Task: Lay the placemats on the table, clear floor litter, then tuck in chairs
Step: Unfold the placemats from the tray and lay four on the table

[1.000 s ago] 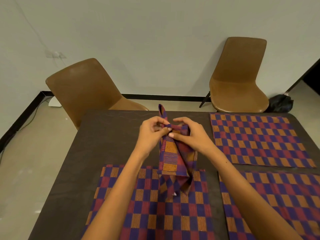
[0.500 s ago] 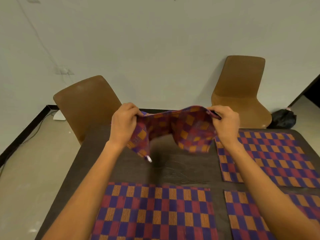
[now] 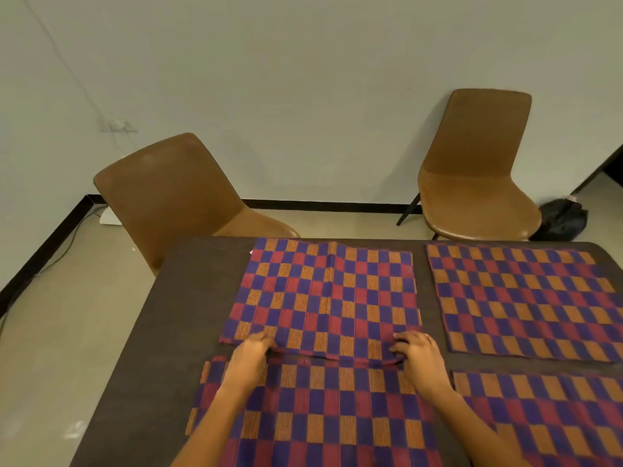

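Head view: both hands [image 3: 251, 357] [image 3: 418, 358] pinch the far-left placemat's [image 3: 330, 294] near edge.

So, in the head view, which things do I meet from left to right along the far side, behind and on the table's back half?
Left chair → far left placemat → right chair → far right placemat → black bag on the floor.

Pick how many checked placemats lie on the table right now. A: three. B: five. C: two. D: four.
D: four show, the far left placemat under both hands, the far right placemat, the near left placemat and the near right placemat.
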